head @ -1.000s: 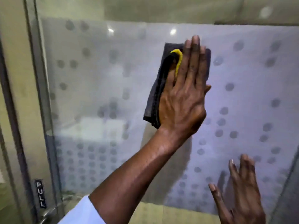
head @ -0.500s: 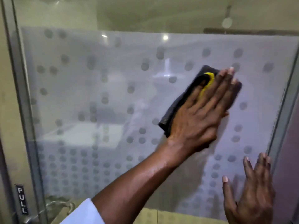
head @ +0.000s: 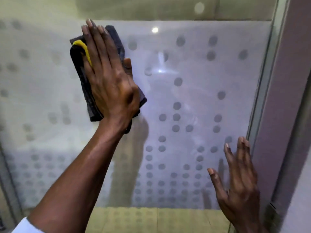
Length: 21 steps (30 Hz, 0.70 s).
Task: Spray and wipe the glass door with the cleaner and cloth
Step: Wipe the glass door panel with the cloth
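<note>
The left hand (head: 109, 84), fingers straight and together, presses a folded dark grey cloth (head: 78, 68) with a yellow hem flat against the upper left of the frosted, dot-patterned door (head: 193, 68). The right hand (head: 239, 187) rests spread and flat on the glass beside the metal frame (head: 262, 98).

We've got a single view, from the camera on the person's head. It faces the glass door (head: 193, 98) almost square on, so close that the dotted frosted panel fills nearly the whole picture. The door's right edge and the frame (head: 286, 98) beside it slant down the right side, bent by the wide lens. The left hand (head: 109, 84) reaches from the bottom left corner to the glass's upper left, at arm's length. The right hand (head: 239, 190) sits low by the door's right edge. The frosting's lower edge runs just above the picture's base.
</note>
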Tool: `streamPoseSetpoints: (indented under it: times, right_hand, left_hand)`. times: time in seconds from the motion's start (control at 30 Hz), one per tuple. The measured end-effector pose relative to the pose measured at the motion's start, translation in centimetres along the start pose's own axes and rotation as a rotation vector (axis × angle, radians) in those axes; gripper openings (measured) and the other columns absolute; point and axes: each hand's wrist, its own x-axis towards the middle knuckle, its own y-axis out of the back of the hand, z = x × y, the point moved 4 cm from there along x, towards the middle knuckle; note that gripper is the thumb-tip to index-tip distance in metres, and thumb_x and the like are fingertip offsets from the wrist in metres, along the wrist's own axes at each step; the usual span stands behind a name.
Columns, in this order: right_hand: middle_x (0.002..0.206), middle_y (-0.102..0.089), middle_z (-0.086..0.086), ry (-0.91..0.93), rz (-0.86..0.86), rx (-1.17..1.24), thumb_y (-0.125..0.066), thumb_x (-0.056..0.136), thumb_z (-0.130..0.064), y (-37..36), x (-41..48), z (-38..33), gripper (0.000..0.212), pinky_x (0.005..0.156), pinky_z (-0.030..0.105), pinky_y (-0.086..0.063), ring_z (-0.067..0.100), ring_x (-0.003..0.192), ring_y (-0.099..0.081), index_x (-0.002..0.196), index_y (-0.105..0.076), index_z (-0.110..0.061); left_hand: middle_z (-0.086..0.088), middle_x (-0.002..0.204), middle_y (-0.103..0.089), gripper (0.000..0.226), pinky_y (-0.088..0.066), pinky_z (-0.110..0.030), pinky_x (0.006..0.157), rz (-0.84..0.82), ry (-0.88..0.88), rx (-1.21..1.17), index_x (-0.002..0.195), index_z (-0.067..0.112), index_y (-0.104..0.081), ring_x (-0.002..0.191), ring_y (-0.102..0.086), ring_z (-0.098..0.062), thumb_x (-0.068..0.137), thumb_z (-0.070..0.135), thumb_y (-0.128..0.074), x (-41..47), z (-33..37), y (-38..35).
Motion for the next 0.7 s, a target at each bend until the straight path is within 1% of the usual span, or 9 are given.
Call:
streamPoseSetpoints:
  times: [0.13,0.23,0.3,0.37,0.47,0.53,0.63,0.7]
  right_hand:
    - [0.181,-0.027,0.013,-0.016,-0.014,0.083,-0.061,0.105,-0.039,0.6,0.0,0.3,0.073,0.135,0.038,-0.028,0.032,0.17,-0.026,0.165,-0.041,-0.005]
    - [0.182,-0.028,0.005,-0.071,0.005,0.187,-0.06,0.105,-0.026,1.1,-0.1,0.5,0.069,0.136,0.034,-0.027,0.026,0.169,-0.028,0.168,-0.036,-0.007]
    - [0.181,-0.029,0.005,-0.127,0.017,0.238,-0.058,0.105,-0.019,1.4,-0.1,0.8,0.068,0.136,0.032,-0.027,0.023,0.169,-0.029,0.168,-0.035,-0.008]
    - [0.18,-0.032,0.006,-0.185,0.042,0.257,-0.055,0.103,-0.013,1.8,-0.1,1.2,0.067,0.135,0.033,-0.03,0.022,0.168,-0.031,0.167,-0.036,-0.006]
    - [0.178,-0.036,0.008,-0.191,0.055,0.267,-0.05,0.104,-0.009,2.1,0.1,1.7,0.065,0.133,0.038,-0.034,0.021,0.166,-0.034,0.167,-0.036,-0.004]
    - [0.176,-0.038,0.011,-0.172,0.054,0.267,-0.047,0.103,-0.005,2.1,0.0,1.9,0.064,0.133,0.044,-0.035,0.024,0.165,-0.036,0.166,-0.037,-0.002]
    - [0.174,-0.041,0.015,-0.161,0.069,0.292,-0.044,0.096,0.006,2.1,-0.3,2.1,0.068,0.127,0.061,-0.041,0.03,0.163,-0.04,0.163,-0.04,0.0]
    - [0.173,-0.042,0.016,-0.153,0.073,0.297,-0.041,0.09,0.012,2.1,-0.4,2.4,0.074,0.124,0.066,-0.044,0.033,0.162,-0.042,0.163,-0.041,0.0]
  left_hand:
    - [-0.028,0.185,-0.019,0.064,-0.015,-0.056,0.143,-0.041,-0.125,-0.053,0.176,-0.004,-0.02,0.175,-0.018,-0.044,0.123,0.029,-0.033,-1.4,4.9,-1.4]
    - [-0.025,0.186,-0.02,0.068,-0.021,-0.052,0.142,-0.123,-0.256,-0.1,0.177,0.0,-0.022,0.175,-0.019,-0.039,0.121,0.033,-0.04,-3.4,9.7,-2.5]
    - [-0.021,0.187,-0.021,0.069,-0.024,-0.049,0.139,-0.157,-0.338,-0.145,0.178,0.003,-0.023,0.176,-0.02,-0.036,0.119,0.034,-0.042,-5.1,12.7,-3.0]
    - [-0.017,0.188,-0.019,0.07,-0.023,-0.045,0.137,-0.214,-0.423,-0.181,0.179,0.006,-0.021,0.177,-0.017,-0.031,0.119,0.035,-0.041,-7.0,15.1,-3.5]
    - [-0.016,0.189,-0.017,0.067,-0.018,-0.045,0.14,-0.297,-0.542,-0.223,0.179,0.005,-0.02,0.177,-0.015,-0.029,0.119,0.03,-0.037,-10.2,17.2,-4.3]
    - [-0.017,0.189,-0.014,0.067,-0.012,-0.047,0.143,-0.359,-0.607,-0.263,0.179,0.003,-0.018,0.178,-0.012,-0.03,0.118,0.024,-0.038,-12.5,17.7,-4.7]
    - [-0.016,0.19,-0.007,0.077,-0.009,-0.049,0.144,-0.445,-0.697,-0.307,0.179,0.002,-0.012,0.179,-0.006,-0.028,0.113,0.018,-0.049,-16.6,17.4,-4.6]
    - [-0.015,0.191,-0.003,0.086,-0.005,-0.047,0.145,-0.49,-0.758,-0.317,0.179,0.002,-0.007,0.179,-0.002,-0.026,0.11,0.018,-0.055,-19.4,16.5,-4.2]
